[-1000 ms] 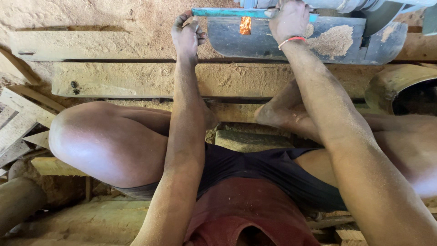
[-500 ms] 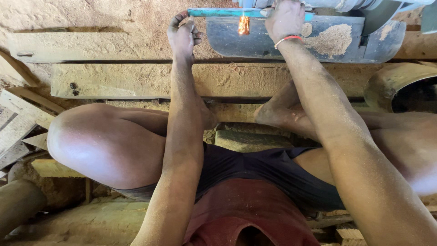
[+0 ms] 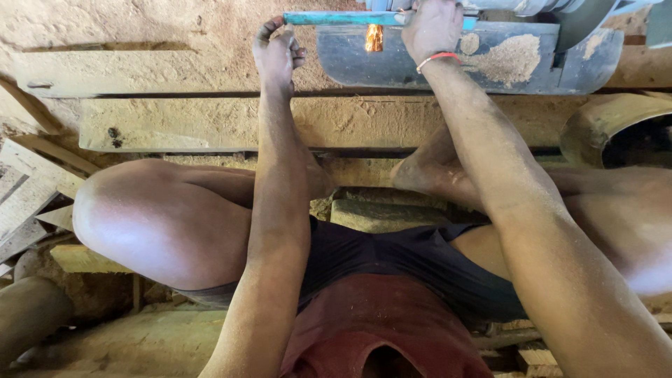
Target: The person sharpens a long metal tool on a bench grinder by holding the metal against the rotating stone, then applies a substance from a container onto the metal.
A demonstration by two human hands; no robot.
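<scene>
The person squats with knees spread wide, both arms stretched up toward twelve o'clock in the head view. The left hand (image 3: 278, 52) is curled shut around the left end of a thin teal bar (image 3: 336, 18), fingers wrapped over its top at about eleven o'clock. The right hand (image 3: 432, 28) is closed over the same bar further along, near twelve o'clock, with a red-and-white band (image 3: 439, 59) around its wrist. The bar lies level across the top of the frame, running from the left hand through the right hand and out a little past it.

Between the two hands, just under the bar, a short burst of orange sparks (image 3: 374, 37) shows where the bar meets the machine. Below and to the right of the sparks sits a dark grey metal guard (image 3: 490, 70), caked with patches of sawdust, reaching toward one o'clock. A grey disc-shaped part (image 3: 581, 21) sits above its right end, partly cut off by the frame edge.

Under the guard, rough wooden planks (image 3: 210, 119) lie crosswise, dusted with sawdust. At three o'clock a curved yellowish drum (image 3: 609, 126) opens onto a dark hollow. Loose boards (image 3: 28, 189) lie at nine o'clock.
</scene>
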